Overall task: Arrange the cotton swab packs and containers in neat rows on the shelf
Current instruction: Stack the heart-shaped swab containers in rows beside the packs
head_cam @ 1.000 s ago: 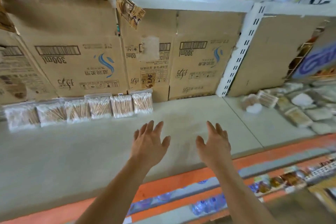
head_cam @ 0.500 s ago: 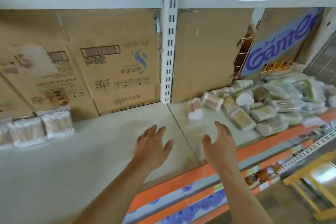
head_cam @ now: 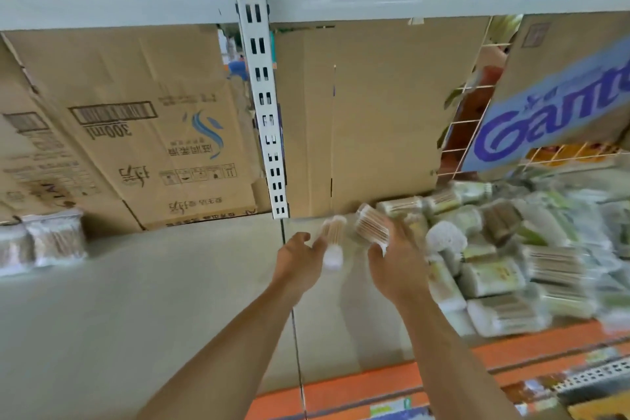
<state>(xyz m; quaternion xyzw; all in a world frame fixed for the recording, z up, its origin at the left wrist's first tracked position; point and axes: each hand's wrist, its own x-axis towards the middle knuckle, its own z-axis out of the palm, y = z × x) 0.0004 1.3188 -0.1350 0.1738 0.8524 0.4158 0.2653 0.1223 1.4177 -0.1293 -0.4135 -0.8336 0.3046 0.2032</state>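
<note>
Cotton swab packs stand in a short upright row at the far left of the shelf, against the cardboard backing. This row is the only part arranged. A loose heap of packs and round containers lies unsorted at the right of the shelf, and the row stops well short of it, so most of the task is judged to remain.

Two cylinders lie at the heap's left edge, just right of the slotted upright: a white-capped container and, beside it, a second container.

Both forearms reach forward side by side, palms turned inward. The left grip meets the white-capped container at its fingertips. The right grip has its fingers behind the second container. The fingers of both look loosely extended, but motion blur hides whether either grip pinches its container or only touches it.
</note>
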